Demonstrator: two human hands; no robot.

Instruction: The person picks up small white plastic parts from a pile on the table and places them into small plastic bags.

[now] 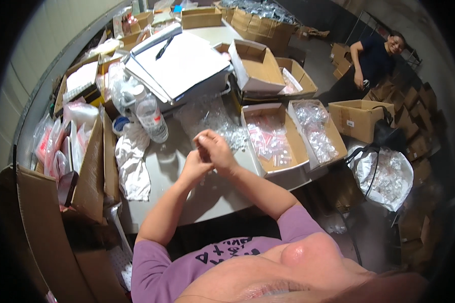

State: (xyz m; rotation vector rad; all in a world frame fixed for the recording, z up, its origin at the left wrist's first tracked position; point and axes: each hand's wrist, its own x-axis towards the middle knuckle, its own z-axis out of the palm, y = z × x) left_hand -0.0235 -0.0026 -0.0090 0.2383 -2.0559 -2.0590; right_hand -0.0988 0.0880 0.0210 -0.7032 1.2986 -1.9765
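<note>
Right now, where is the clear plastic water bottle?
The clear plastic water bottle stands on the table's left side, left of the hands, between the white cloth and the white paper stack.

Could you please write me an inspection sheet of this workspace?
Surface: grey table, crowded.
Job's things: heap of small clear pieces; box of small bags; whether the fingers pinch one is hidden.
Clutter: water bottle, white cloth, white sheets, cardboard boxes.
Hands: left hand and right hand pressed together above the table.
Cables: nothing seen.
Surroundings: another person by stacked boxes; white sack on floor.
</note>
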